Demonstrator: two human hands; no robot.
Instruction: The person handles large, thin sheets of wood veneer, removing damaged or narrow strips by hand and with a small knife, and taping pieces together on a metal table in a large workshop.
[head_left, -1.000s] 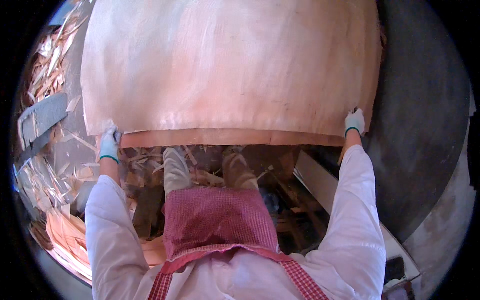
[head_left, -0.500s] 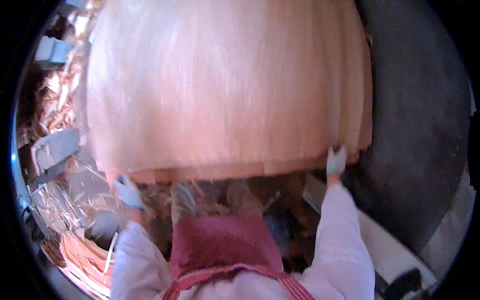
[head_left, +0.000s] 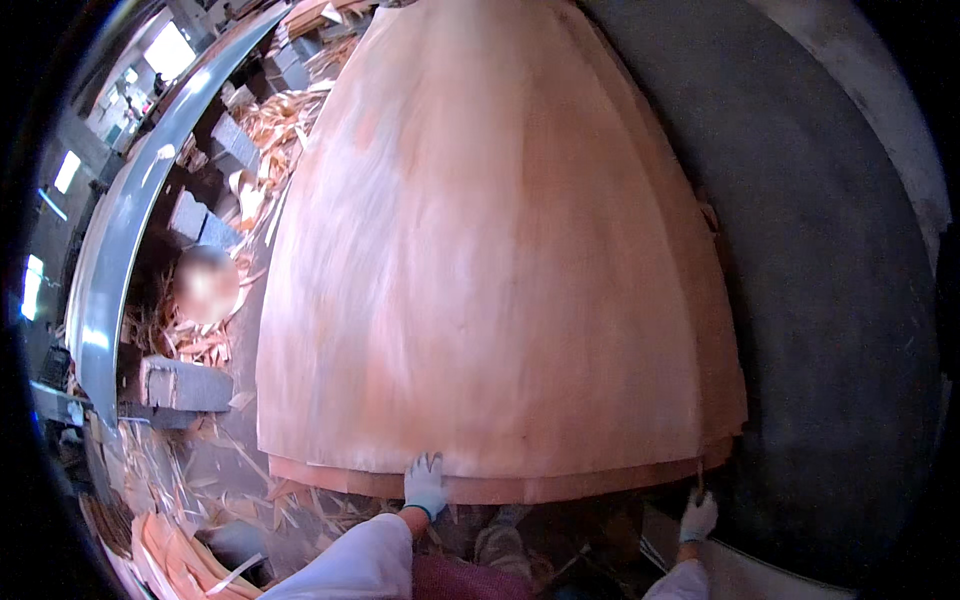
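Note:
A wide stack of thin wood veneer sheets [head_left: 480, 300] lies in front of me, the top sheet pale pinkish-brown. My left hand [head_left: 427, 485], in a white glove, rests on the stack's near edge with its fingers stretched out and apart on the top sheet. At the near right corner is my right hand [head_left: 698, 518], also gloved, its fingers closed just off the edge. A narrow brownish piece sticks up from those fingers toward the corner; what it is I cannot make out. The sheets below stick out past the top one at the near and right sides.
Grey blocks [head_left: 187, 384] and veneer scraps [head_left: 285, 120] litter the floor at left. A long metal-edged surface [head_left: 135, 240] runs beyond them. To the right stretches a dark flat surface [head_left: 830, 300]. Folded veneer pieces [head_left: 180, 560] lie at lower left.
My left hand has moved from the left corner to the middle of the near edge. The right hand has come off the sheet's edge, toward me. The view has shifted, showing more of the room at left.

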